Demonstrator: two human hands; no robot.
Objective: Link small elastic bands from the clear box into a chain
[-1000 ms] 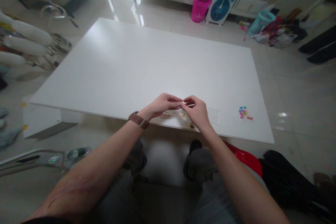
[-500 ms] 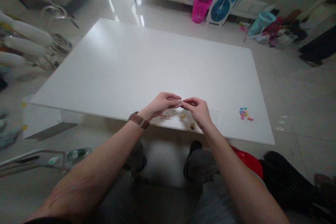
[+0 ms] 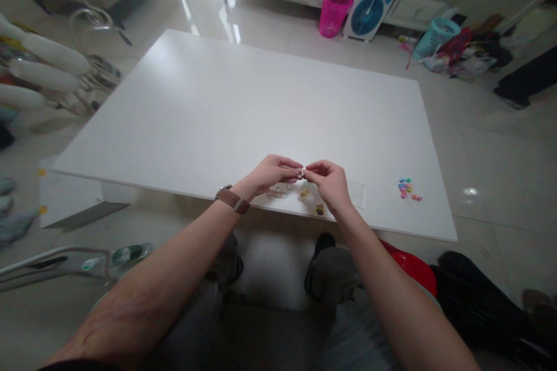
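Both hands meet above the near edge of the white table (image 3: pixel 243 104). My left hand (image 3: pixel 273 173), with a brown watch on its wrist, and my right hand (image 3: pixel 329 183) pinch one tiny pale ring-like piece (image 3: pixel 300 173) between their fingertips. Under the hands lie several small thin rings (image 3: pixel 277 192) and a few tiny charms (image 3: pixel 305 193), one of them dark and yellow (image 3: pixel 319 209). A clear plastic bag (image 3: pixel 357 192) lies flat just right of my right hand.
A little heap of coloured beads (image 3: pixel 406 188) sits near the table's right front corner. On the floor beyond stand a pink basket (image 3: pixel 333 11), a blue fan (image 3: pixel 369 10) and a teal basket (image 3: pixel 436 36). A red stool (image 3: pixel 411 267) is by my right knee.
The hands stay at the same spot with fingertips together; the fingers have shifted slightly around the tiny piece. The view wobbled a little.
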